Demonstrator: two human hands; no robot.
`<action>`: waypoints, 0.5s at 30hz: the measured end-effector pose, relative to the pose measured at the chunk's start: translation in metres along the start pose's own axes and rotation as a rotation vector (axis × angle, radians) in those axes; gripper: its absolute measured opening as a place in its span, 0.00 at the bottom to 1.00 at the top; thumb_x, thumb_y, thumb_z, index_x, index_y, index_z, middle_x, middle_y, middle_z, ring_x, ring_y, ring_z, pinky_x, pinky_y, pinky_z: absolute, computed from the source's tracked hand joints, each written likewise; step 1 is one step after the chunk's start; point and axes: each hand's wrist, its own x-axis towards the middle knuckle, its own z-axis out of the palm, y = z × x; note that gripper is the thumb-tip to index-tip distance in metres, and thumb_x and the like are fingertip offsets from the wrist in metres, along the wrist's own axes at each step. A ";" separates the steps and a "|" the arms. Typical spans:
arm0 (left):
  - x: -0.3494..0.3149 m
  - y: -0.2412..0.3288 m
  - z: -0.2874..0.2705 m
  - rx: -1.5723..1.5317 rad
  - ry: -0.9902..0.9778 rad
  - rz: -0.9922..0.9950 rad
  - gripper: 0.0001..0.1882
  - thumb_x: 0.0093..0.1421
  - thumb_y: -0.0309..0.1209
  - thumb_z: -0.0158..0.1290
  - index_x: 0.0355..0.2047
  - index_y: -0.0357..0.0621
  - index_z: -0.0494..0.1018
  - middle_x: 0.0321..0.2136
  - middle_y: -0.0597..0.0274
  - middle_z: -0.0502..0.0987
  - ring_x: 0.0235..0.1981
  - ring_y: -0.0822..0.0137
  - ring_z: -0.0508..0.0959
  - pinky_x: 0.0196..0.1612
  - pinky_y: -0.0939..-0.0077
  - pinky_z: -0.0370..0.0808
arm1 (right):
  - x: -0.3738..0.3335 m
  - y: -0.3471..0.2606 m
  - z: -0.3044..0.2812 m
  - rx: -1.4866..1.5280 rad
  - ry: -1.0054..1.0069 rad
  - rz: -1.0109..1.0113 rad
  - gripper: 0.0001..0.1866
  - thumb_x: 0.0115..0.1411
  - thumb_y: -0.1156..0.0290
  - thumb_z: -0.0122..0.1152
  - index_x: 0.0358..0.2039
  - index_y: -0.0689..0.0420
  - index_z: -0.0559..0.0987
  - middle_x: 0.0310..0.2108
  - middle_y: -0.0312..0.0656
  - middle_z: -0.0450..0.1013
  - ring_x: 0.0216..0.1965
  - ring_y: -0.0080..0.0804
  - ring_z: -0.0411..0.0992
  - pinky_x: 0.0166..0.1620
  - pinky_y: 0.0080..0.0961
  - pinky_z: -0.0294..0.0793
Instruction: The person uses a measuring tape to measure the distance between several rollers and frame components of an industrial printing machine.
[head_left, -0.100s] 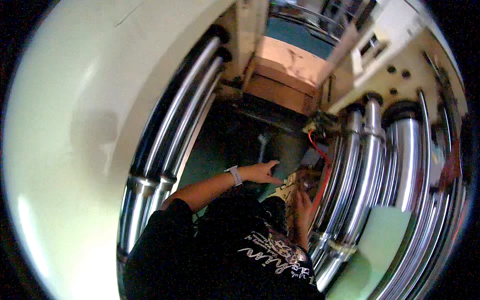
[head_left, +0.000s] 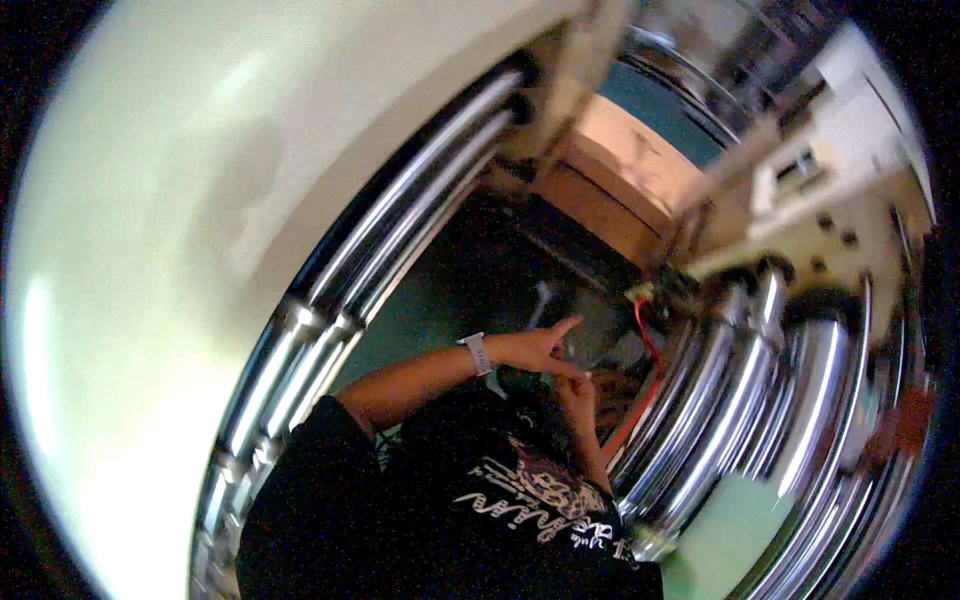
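Plainly, both hands meet near the middle of the view, between two banks of bright metal cylinders. The left hand (head_left: 535,350) comes in from the lower left with a pale watch (head_left: 479,355) at its wrist, its upper digit standing well apart from the lower ones and pointing up to the right. Its lower fingertips reach the right hand (head_left: 577,397), touching it or just beside it. The right hand points upward with its fingers near one another; blur and overlap hide whether it is clamped on anything, so I cannot tell. Nearest to both is a red cord (head_left: 659,370), which lies just right of the hands and curves down past the right wrist. Farther right stand the rollers (head_left: 735,375), with a pale green sheet (head_left: 735,530) over their lower end. On the left run slimmer rods (head_left: 395,195), beside a broad cream panel (head_left: 150,250). Beyond the hands, past a dark gap, sits a brown block (head_left: 630,150). A black shirt (head_left: 420,490) with white print fills the lower middle.
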 end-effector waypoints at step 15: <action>-0.221 0.026 0.193 -0.526 1.094 -0.451 0.32 0.51 0.44 0.52 0.50 0.38 0.57 0.35 0.55 0.71 0.37 0.66 0.69 0.42 0.76 0.65 | -0.025 -0.033 0.114 -0.096 -1.436 0.067 0.09 0.48 0.69 0.58 0.28 0.56 0.70 0.21 0.33 0.67 0.21 0.23 0.64 0.24 0.20 0.65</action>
